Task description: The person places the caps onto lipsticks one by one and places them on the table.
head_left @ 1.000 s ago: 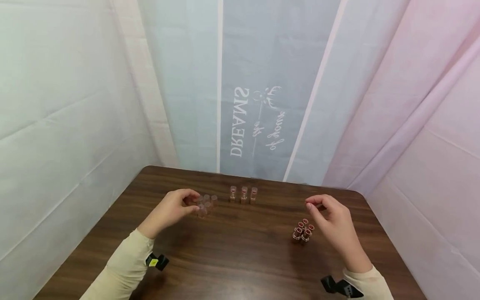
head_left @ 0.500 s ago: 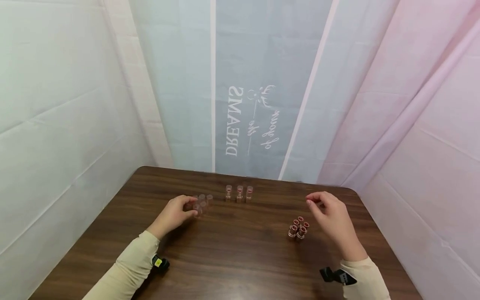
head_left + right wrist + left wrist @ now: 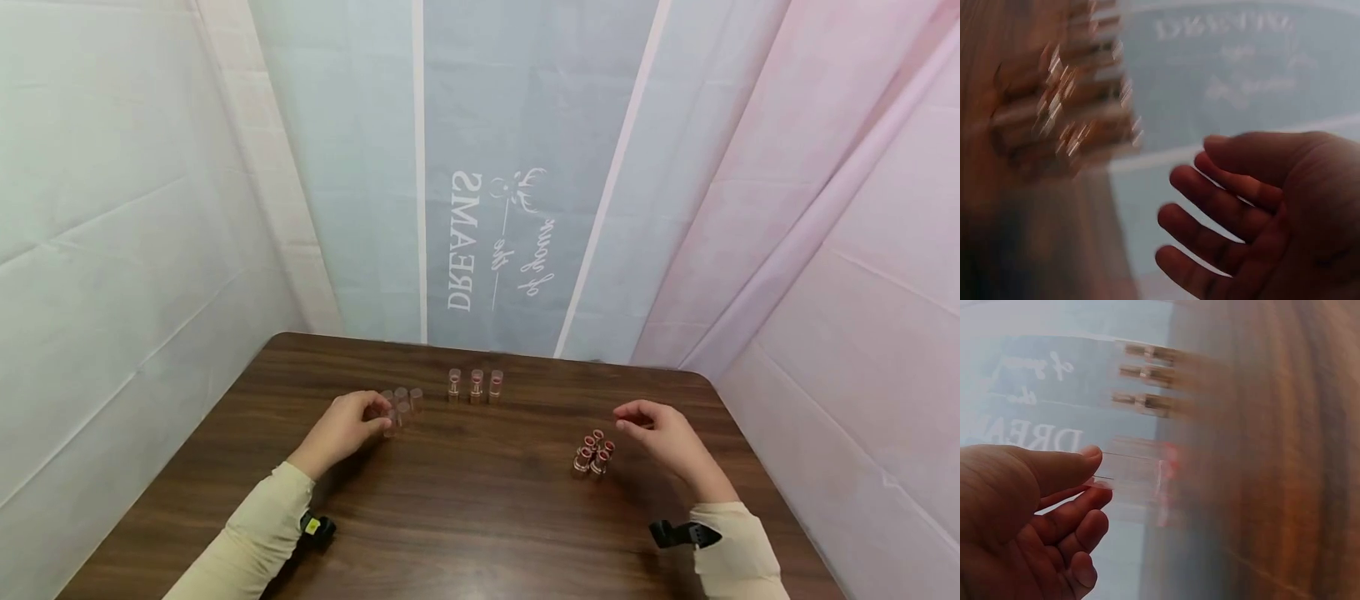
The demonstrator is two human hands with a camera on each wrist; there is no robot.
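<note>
On the table's left, several clear cylindrical caps (image 3: pixel 416 400) stand upright in a cluster. My left hand (image 3: pixel 347 427) is at their near-left side; in the left wrist view its thumb and forefinger pinch one clear cap (image 3: pixel 1132 469). To the right, several uncapped lipstick tubes (image 3: pixel 592 454) with reddish tops stand bunched together. Just beyond and right of them hovers my right hand (image 3: pixel 660 433), its fingers loosely bent and apart with nothing between them, as the right wrist view shows. That view blurs the nearby lipstick tubes (image 3: pixel 1066 106).
Three lipsticks with clear caps (image 3: pixel 476 387) stand in a row near the back of the brown wooden table (image 3: pixel 465 517). Behind the far edge hangs a printed curtain (image 3: pixel 495 108). Pale fabric walls (image 3: pixel 127 208) close in both sides.
The view has shifted slightly, so the table things sit further left. My right hand has dipped a little toward the lipstick tubes. My left hand stays at the caps.
</note>
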